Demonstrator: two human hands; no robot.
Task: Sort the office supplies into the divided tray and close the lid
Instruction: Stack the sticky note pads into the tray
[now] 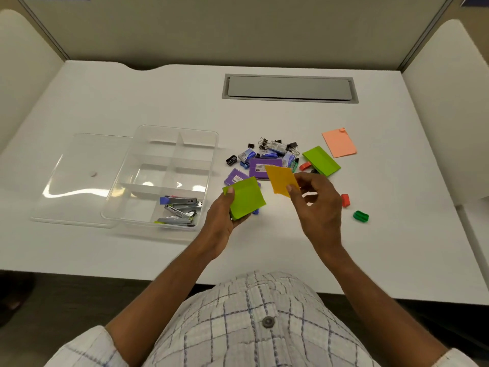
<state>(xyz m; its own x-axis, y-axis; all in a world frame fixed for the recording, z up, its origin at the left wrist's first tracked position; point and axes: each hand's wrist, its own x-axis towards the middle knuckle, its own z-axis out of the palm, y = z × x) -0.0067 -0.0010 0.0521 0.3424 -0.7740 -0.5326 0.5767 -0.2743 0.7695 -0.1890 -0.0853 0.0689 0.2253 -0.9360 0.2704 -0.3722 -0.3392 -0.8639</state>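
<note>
My left hand [221, 217] grips a green sticky-note pad [246, 198] just right of the clear divided tray [211, 144]. My right hand [316, 205] pinches an orange sticky-note pad [281, 182] above the pile. Several staplers [180, 210] lie in the tray's near right compartment; the other compartments look empty. The clear lid [79, 178] lies flat to the tray's left. Behind my hands sits a pile of purple staple boxes [264, 166], binder clips [266, 144] and small staple packs [275, 149]. A second green pad [321, 160] and a salmon pad [339, 142] lie further right.
A black sharpener [231, 160] lies left of the pile. A red sharpener [345, 200], another red piece [304, 166] and a green sharpener [361, 216] lie on the white desk at the right. A grey cable hatch [289, 88] is set in the desk's back.
</note>
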